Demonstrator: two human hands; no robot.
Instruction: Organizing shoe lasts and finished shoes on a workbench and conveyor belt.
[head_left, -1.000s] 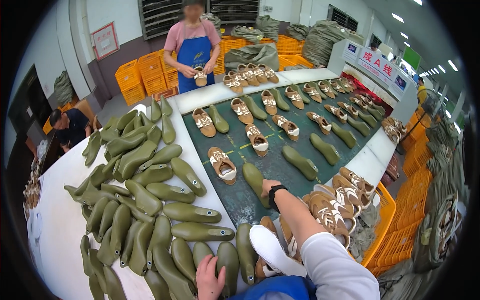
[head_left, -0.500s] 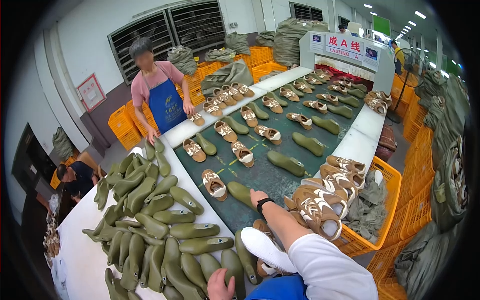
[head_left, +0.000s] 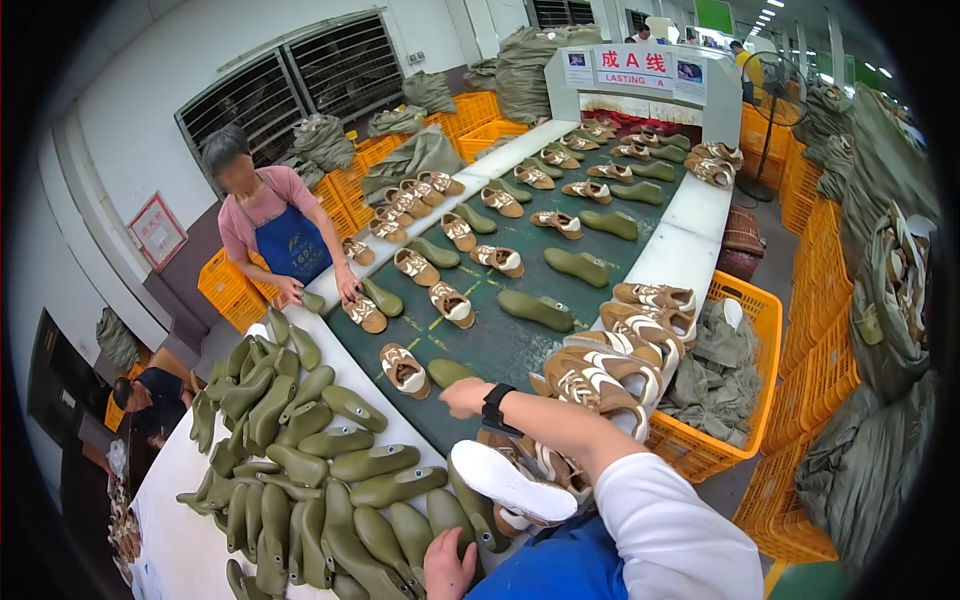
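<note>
My right hand [head_left: 465, 397], with a black band on the wrist, reaches over the green belt [head_left: 440, 425] and closes round the near end of an olive-green shoe last [head_left: 450, 373]. The last's other end sticks out beyond my fingers. Just left of it sits a brown-and-white sneaker [head_left: 404, 370]. Below my right forearm, a sneaker with a white sole [head_left: 510, 484] lies tipped among other brown sneakers. My left hand [head_left: 449, 567] rests at the near edge of the heaped shoe lasts [head_left: 340, 535], fingers a little apart and holding nothing.
Sneakers are piled on the right ledge, beside an orange crate [head_left: 772, 375] of grey cloth. Across the belt a co-worker in a blue apron [head_left: 290, 243] handles a sneaker and lasts. Stacked orange crates [head_left: 790, 490] stand at right, a fan [head_left: 775, 100] behind.
The view has shifted, and sneakers and lasts sit lower left in it. My right hand now covers more of the last. The co-worker's hands have moved to a last and a sneaker.
</note>
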